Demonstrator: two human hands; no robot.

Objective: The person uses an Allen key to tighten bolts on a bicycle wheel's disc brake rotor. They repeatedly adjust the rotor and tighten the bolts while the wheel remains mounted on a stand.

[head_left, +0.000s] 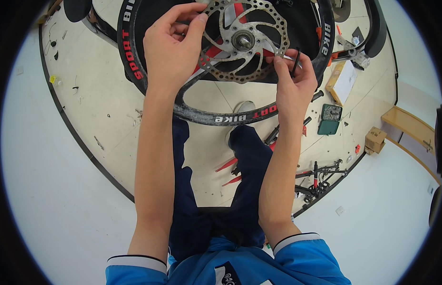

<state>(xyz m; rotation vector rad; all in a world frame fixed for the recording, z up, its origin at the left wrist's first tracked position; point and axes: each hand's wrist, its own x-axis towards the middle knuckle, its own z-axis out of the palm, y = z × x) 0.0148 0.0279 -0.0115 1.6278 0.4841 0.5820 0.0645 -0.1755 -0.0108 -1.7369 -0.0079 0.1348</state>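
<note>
A bicycle wheel with a black rim lies across a black chair seat in front of me, its near edge jutting out over my knees. A silvery brake disc full of holes sits around the hub. My left hand pinches the disc's upper left edge between thumb and fingers. At its lower right edge, my right hand has thumb and fingertips closed on the rim. A thin black rod, like a hex key, sticks up among the right fingers; its lower end is hidden.
Black chair armrests flank the wheel. On the floor to the right are a green case of small parts, a white-topped box, a cardboard carton and a black bike frame. Red frame parts lie by my feet.
</note>
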